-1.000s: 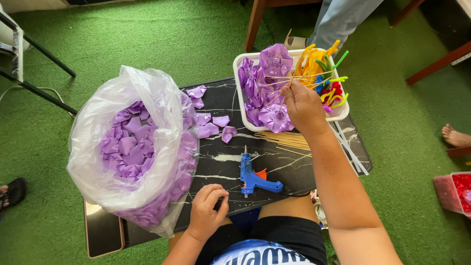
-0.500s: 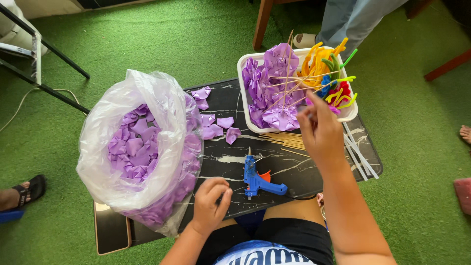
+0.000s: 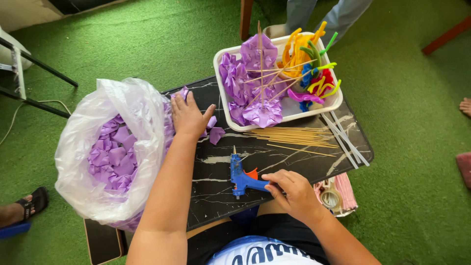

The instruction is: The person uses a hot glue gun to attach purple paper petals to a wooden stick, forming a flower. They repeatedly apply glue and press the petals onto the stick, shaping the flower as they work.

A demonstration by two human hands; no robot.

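Green turf floor (image 3: pixel 147 44) all round. Black marbled table (image 3: pixel 294 157) at centre, low over the person's lap.

Clear plastic bag (image 3: pixel 93 147), large, on the left side of the table, mouth open, full of purple ribbon petals (image 3: pixel 115 157).

White tray (image 3: pixel 289 110) at the far right of the table: purple ribbon flowers (image 3: pixel 262 112) on thin sticks at its left, coloured pipe cleaners (image 3: pixel 314 64) at its right.

Bundle of bamboo sticks (image 3: pixel 294 137) lies flat just near of the tray; white glue sticks (image 3: pixel 346 137) at its right end.

Left hand (image 3: pixel 189 117): fingers spread, palm down on loose purple petals (image 3: pixel 215 133) on the table, just beside the bag. Grasps nothing that can be seen.

Right hand (image 3: pixel 292 189): at the near edge, fingers curled round the handle of the blue glue gun (image 3: pixel 241 177). Gun lies on the table, nozzle pointing far.

Tape roll (image 3: pixel 331 198), small, right of that hand, below the table edge.
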